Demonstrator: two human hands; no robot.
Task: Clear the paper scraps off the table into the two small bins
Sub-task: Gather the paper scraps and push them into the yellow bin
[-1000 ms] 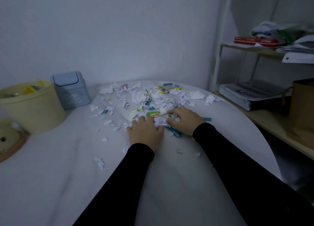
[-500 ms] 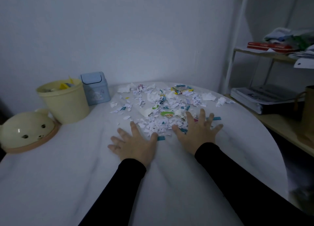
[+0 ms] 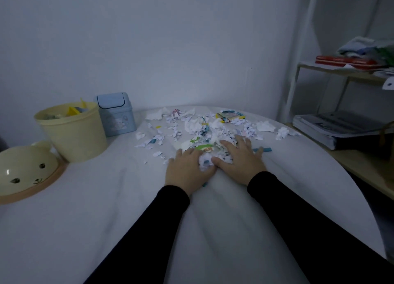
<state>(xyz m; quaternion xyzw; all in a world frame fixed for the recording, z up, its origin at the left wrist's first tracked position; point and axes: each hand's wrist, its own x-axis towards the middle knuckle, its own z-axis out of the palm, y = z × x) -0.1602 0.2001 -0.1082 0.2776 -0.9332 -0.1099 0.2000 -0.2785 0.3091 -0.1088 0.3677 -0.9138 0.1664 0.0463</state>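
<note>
A round white table [image 3: 89,219] carries a spread of torn white and coloured paper scraps [image 3: 204,128], lying to the right of a cream-yellow round plastic bin [image 3: 73,134] that stands open-topped near the wall. Inside that bin show yellow and pale scraps, heaped close to its rim. Just beside it on the right, touching or almost touching, stands a small pale-blue square bin with a swing lid [image 3: 116,114]; its lid is closed, so its contents cannot be told. In front and to the left of the cream-yellow bin lies a cream dome-shaped lid with a bear face [image 3: 25,172]. Well to the right of the bin, the left hand [image 3: 187,169] and right hand [image 3: 241,157] lie palms down, close together, fingers bent over a small clump of scraps pressed between them.
</note>
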